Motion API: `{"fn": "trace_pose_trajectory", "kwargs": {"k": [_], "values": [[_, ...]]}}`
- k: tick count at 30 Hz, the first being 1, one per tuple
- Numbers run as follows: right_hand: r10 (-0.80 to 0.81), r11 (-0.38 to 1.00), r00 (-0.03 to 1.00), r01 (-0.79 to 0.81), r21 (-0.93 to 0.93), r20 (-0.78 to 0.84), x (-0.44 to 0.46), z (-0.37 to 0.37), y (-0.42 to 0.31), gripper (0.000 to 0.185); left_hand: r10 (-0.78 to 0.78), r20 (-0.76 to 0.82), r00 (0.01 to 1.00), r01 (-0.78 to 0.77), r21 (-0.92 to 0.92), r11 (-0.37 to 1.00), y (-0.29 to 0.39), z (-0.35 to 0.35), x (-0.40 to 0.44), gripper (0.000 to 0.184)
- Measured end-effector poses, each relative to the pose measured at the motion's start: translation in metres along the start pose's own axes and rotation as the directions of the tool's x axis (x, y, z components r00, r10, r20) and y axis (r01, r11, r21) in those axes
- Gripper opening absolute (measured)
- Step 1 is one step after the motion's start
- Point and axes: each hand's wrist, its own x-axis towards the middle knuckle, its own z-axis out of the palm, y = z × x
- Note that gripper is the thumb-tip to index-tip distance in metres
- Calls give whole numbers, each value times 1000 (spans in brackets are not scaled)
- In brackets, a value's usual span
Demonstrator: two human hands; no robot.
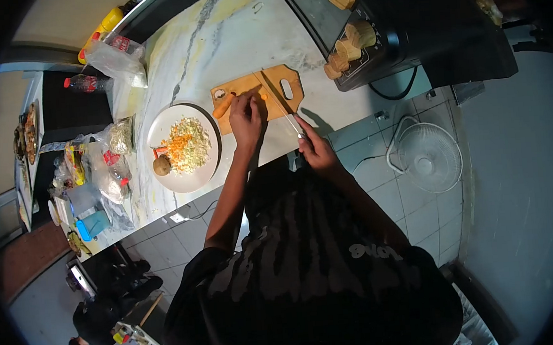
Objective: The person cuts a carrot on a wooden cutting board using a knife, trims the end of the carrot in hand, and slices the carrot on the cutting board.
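On my feed, my right hand grips a long metal knife over the tan wooden board; my left hand curls by the orange carrot, grip unclear. Veined marble counter extends past the far edge.

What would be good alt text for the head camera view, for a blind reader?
Seen from above, a person's right hand holds a knife over a wooden cutting board; the left hand is beside a carrot there. A plate of chopped pale and orange vegetables stands to the left.
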Motion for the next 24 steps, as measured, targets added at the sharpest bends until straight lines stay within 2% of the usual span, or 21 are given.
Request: {"fn": "trace_pose_trajectory", "kwargs": {"k": [2, 4, 5, 8, 10, 11, 15, 17, 18, 20, 24], "values": [[-251, 963, 967, 245, -113, -41, 15, 12, 6, 47, -55, 29, 998, 56, -8, 998, 9, -1, 9, 30], [-248, 965, 968, 242, -101, -48, 15, 21, -8, 46, -192, 61, 979, 201, -236, 951, 10, 2, 19, 34], [-233, 968, 971, 227, -105, -44, 20, 24, -11, 46, -179, 80, 981, 193, -243, 950, 10, 2, 28, 34], [-159, 982, 986, 153, -115, -44, 24, 32, -20, 46, -261, 150, 954, 295, -291, 910, 8, 1, 30, 33], [-59, 994, 996, 52, -101, -60, 27, 37, -26, 46, -340, 249, 907, 415, -397, 819, 4, 0, 36, 36], [-132, 979, 988, 118, -166, -81, 26, 39, -23, 46, -362, 289, 886, 457, -415, 787, 1, -1, 38, 37], [-64, 982, 990, 41, -184, -123, 23, 49, -30, 46, -281, 256, 925, 365, -388, 846, -8, 3, 39, 35], [147, 969, 985, -162, -189, -91, 22, 51, -38, 46, -266, 258, 929, 344, -335, 877, -6, 1, 39, 33], [151, 968, 984, -167, -188, -98, 21, 54, -35, 46, -264, 265, 927, 346, -337, 876, -7, 1, 38, 33], [3, 967, 986, -45, -250, -169, 22, 61, -25, 45, -302, 311, 901, 418, -443, 793, -8, 1, 39, 34], [-86, 974, 971, 35, -225, -224, 22, 69, -23, 46, -265, 323, 909, 391, -436, 810, -9, 1, 38, 34]]}}
